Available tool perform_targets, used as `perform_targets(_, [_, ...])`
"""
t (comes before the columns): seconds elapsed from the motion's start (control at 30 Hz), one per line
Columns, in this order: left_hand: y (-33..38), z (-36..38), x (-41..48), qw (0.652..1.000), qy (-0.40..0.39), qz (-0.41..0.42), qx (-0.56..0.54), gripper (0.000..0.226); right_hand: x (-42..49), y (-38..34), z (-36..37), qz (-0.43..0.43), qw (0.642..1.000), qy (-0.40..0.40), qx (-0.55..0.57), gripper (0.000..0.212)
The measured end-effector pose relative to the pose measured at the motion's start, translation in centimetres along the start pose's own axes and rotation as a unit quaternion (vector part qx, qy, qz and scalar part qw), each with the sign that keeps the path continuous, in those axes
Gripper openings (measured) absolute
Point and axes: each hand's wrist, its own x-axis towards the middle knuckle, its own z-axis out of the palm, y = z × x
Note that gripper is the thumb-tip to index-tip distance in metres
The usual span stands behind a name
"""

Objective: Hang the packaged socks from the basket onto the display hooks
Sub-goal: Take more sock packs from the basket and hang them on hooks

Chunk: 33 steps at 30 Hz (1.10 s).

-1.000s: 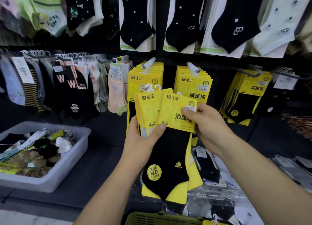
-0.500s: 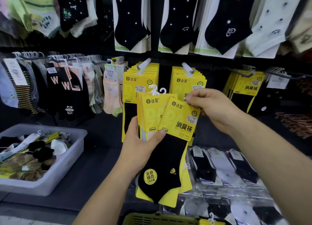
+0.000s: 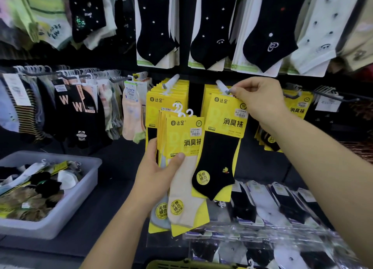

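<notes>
My right hand (image 3: 255, 96) pinches the top of a yellow-carded black sock pack (image 3: 220, 145) and holds it up at the tip of the right display hook (image 3: 221, 86), in front of the yellow packs hanging there. My left hand (image 3: 156, 173) grips a small stack of yellow-carded sock packs (image 3: 181, 147), a beige sock at the front, their white hangers sticking up. The left display hook (image 3: 171, 82) carries several yellow packs. A sliver of the green basket (image 3: 181, 264) shows at the bottom edge.
A grey bin (image 3: 80, 194) of loose socks sits at the left. More sock packs hang on rails at the left, on hooks at the right (image 3: 298, 109) and above. Clear-wrapped socks (image 3: 272, 208) lie on the shelf below.
My right hand has lifted the black sock pack off the stack, up and right to the right hook's tip. The beige sock pack now shows at the front of the stack.
</notes>
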Motion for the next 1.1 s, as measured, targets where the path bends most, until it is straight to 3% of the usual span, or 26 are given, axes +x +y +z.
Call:
perform_targets(0.23, [0.4,-1.1,-0.1,1.0,0.0,0.0,0.02,0.031,0.5,0.4,1.1,-0.054,0.99,0.004,-0.13,0.023])
perform_targets(0.37, [0.6,-0.9,-0.3,1.0,0.011,0.0,-0.007,0.033,-0.1,0.6,1.2,-0.08,0.983,0.005,-0.167,0.016])
perform_targets(0.5, [0.8,-0.3,-0.5,0.999,0.018,-0.001,-0.04,0.029,-1.9,1.2,1.2,-0.115,0.968,0.064,-0.213,0.018])
perform_targets(0.6, [0.8,0.0,-0.5,0.999,0.013,-0.004,-0.05,0.027,-4.2,1.3,1.4,-0.1,0.979,0.091,-0.152,0.009])
perform_targets(0.7, [0.8,0.3,-0.6,0.998,0.001,-0.01,-0.067,0.027,-7.0,1.0,2.3,-0.031,0.998,0.016,-0.057,0.01])
perform_targets(0.8, [1.0,0.9,-0.8,0.997,-0.004,-0.006,-0.078,0.035,-9.2,0.8,3.6,0.041,0.995,-0.087,-0.022,0.035])
perform_targets(0.87, [1.0,1.2,-0.9,0.996,-0.007,-0.003,-0.09,0.044,-10.1,0.8,4.2,0.08,0.991,-0.109,0.009,0.041])
perform_targets(0.97, [0.9,1.5,-1.1,0.995,-0.007,-0.001,-0.096,0.057,-10.5,1.1,4.3,0.116,0.985,-0.113,0.05,0.033])
perform_targets(1.1, [0.8,1.5,-0.8,0.993,0.006,-0.021,-0.112,0.052,-10.6,1.8,3.7,0.172,0.965,-0.127,0.151,0.02])
